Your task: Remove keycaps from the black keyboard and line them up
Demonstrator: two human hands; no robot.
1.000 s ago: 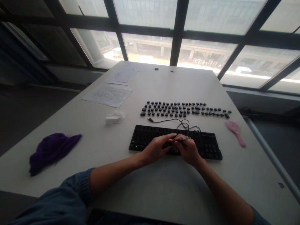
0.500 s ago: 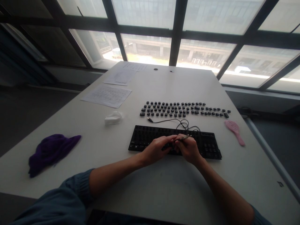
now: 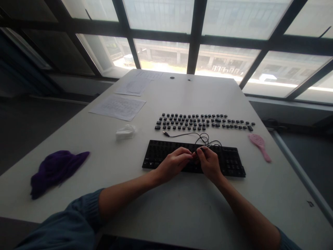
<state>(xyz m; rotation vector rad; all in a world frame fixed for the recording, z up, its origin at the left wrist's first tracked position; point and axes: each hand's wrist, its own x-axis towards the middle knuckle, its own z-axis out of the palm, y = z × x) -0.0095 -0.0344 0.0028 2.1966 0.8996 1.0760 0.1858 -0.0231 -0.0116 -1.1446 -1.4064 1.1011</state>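
Observation:
A black keyboard (image 3: 161,151) lies across the table in front of me, many of its keys taken off. Over its middle, my right hand (image 3: 209,163) is closed around a thin metallic tool (image 3: 208,146), whose end pokes out past the fingers; its exact kind is unclear. Fingertips almost meeting it, my left hand (image 3: 177,161) is closed too, thumb and fingers pinched together at something small and dark that I cannot make out. Behind the keyboard, loose black keycaps (image 3: 187,120) stand in rows. The keyboard's cable (image 3: 182,134) is coiled between them and the keyboard.
A purple cloth hat (image 3: 56,170) lies at the left, with a crumpled clear plastic bag (image 3: 126,132) nearer the middle. Printed sheets (image 3: 118,107) are at the far left. A pink hairbrush (image 3: 258,144) rests near the right edge. Windows (image 3: 161,53) rise beyond the white table (image 3: 177,208).
My right hand has turned slightly, and the metallic tool now points farther back from the keyboard. My left fingers have shifted a little and curled more. Other things stay put.

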